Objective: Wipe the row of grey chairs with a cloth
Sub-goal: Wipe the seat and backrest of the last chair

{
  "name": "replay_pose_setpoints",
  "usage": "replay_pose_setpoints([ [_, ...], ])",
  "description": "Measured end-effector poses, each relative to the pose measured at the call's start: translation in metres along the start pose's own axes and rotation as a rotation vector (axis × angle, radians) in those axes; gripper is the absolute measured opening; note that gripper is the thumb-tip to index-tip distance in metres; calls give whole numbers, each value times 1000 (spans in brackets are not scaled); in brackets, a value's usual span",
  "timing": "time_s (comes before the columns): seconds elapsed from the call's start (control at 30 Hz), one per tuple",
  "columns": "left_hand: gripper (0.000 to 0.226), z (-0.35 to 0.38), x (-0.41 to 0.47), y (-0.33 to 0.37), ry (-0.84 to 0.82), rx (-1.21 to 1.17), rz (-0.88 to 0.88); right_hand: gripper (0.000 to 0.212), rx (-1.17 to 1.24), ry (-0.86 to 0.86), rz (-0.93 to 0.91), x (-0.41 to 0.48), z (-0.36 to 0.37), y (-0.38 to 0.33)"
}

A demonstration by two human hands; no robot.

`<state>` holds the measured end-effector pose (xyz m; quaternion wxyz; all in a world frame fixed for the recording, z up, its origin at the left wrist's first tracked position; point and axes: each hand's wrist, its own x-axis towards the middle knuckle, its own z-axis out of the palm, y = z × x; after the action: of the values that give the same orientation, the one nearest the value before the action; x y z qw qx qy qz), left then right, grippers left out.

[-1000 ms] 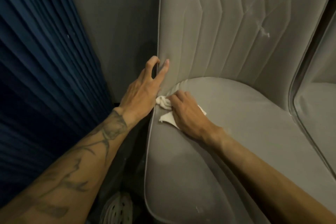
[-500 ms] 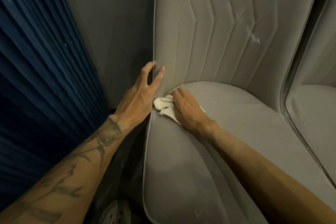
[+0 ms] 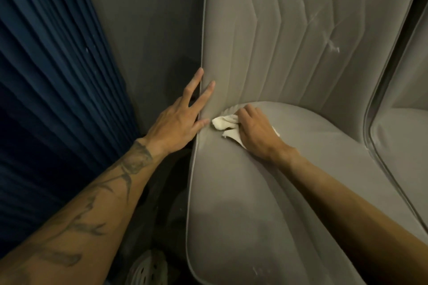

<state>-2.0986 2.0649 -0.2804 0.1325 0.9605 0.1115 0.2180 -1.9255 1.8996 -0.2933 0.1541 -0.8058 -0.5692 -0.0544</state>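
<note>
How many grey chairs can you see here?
2. The middle chair, where the right hand holds the cloth, and a second chair at the right edge, partly cut off. Others may lie outside the frame.

**Surroundings: dim, warm light**

I see a dark blue pleated curtain (image 3: 46, 99) filling 8 to 11 o'clock. A plain grey wall (image 3: 150, 30) stands at 12, just beside it. The floor (image 3: 171, 192) near 6 lies in shadow. A pale perforated object (image 3: 148, 268) sits there; I cannot identify it.
</note>
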Motion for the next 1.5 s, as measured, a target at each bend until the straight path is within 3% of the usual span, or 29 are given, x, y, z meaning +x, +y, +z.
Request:
replay_pose_setpoints([
  [0.13, 98, 3, 1, -2, -10, -46, -12, 14, 52, -94, -182, -39, -6, 11],
  [0.3, 98, 7, 2, -4, -13, -63, 2, 15, -22, -11, 190, -53, -37, 66],
  [0.37, 98, 8, 2, -4, -6, -66, -4, 30, 13, 18, 212, -63, -34, 41],
  [0.43, 99, 9, 3, -4, -5, -67, -9, 52, 85, 45, 96, -77, -24, 1],
  [0.47, 99, 10, 3, -4, -7, -66, -8, 52, 122, 29, 25, -84, -21, -18],
  [0.57, 100, 10, 3, -5, -4, -53, 10, 21, 109, -40, -60, -100, -21, -25],
  [0.67, 100, 11, 2, -7, -5, -55, 15, 39, 14, 9, 128, -110, -37, 15],
  [0.77, 101, 12, 1, -6, -7, -70, 6, 42, -43, 93, 343, -110, -40, 20],
  [0.87, 102, 10, 1, -3, -1, -74, -3, 59, 39, 90, 234, -98, -17, -36],
  [0.97, 102, 9, 3, 2, 3, -62, -12, 48, 162, 55, 84, -82, -1, -70],
  [1.03, 102, 8, 1, 3, 3, -72, -11, 60, 171, 19, 109, -59, -5, -66],
  [1.13, 101, 8, 0, 5, 5, -86, -19, 60, 102, -22, 186, -27, -9, -61],
  [1.2, 101, 9, 0, 7, 13, -90, -21, 65, 147, -29, 101, -28, -6, -77],
  [1.37, 102, 7, 2, 10, 13, -91, -32, 21, 209, -86, -237, -83, -1, -100],
  [1.5, 100, 6, 1, 11, 8, -85, -35, 32, 138, -35, -96, -45, -4, -91],
])
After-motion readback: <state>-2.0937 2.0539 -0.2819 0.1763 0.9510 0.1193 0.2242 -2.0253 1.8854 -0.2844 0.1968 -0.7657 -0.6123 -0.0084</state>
